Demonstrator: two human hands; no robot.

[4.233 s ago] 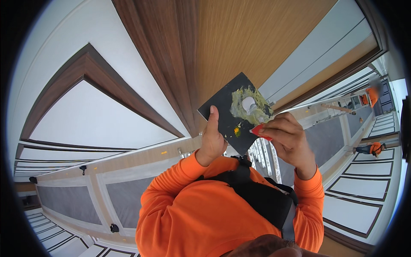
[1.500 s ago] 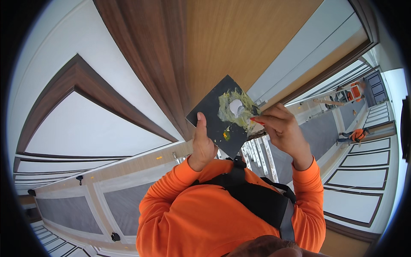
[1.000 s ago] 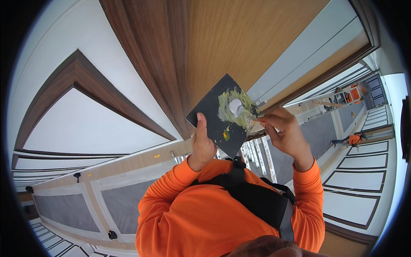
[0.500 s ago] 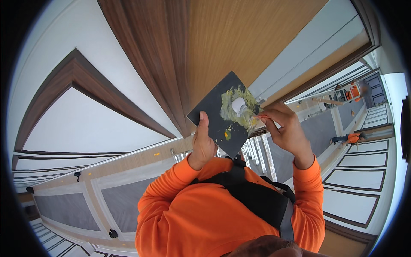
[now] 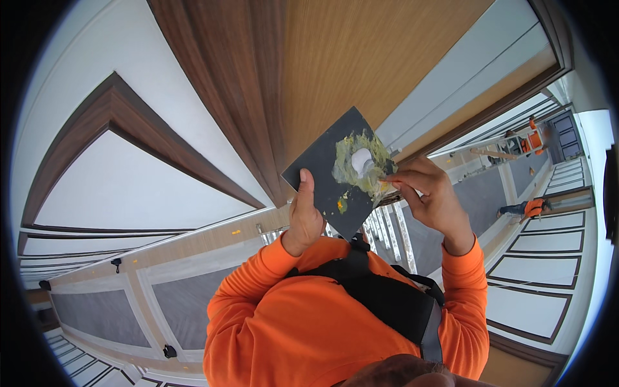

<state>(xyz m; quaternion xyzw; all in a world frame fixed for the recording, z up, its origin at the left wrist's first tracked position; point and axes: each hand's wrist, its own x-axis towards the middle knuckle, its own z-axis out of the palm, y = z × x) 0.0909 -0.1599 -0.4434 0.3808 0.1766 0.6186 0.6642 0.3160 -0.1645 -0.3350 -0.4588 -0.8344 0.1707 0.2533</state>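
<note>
At far left, a white wall panel (image 5: 129, 180) sits inside an angled dark brown wooden frame (image 5: 90, 119), bent by the wide lens. Below it stretch grey rectangular areas (image 5: 100, 316) with pale borders, and a small black object (image 5: 169, 351) near one of them. Toward the middle, dark wood trim (image 5: 242, 84) rises to the upper edge beside a lighter wood panel (image 5: 367, 58). In front of these, the wearer's left hand (image 5: 305, 213) clasps a dark, flat, square board (image 5: 316, 164), thumb lying on top and the other fingers hidden underneath. The board is held corner-up in front of the chest, over the wearer's orange top (image 5: 309, 309) and black strap (image 5: 380, 290). Yellow-green paste (image 5: 344, 161) covers its right half, with a smooth white dollop (image 5: 362, 158) within and an orange-yellow smear (image 5: 342, 204) below. The right hand (image 5: 435, 197) meets the board's right edge, thumb and fingertips pinching a thin tool (image 5: 383, 180) mostly concealed by the fingers; whether it touches the paste is unclear. Farther right, well apart, a person in orange (image 5: 534, 208) is near white panels (image 5: 532, 306) with dark frames.
</note>
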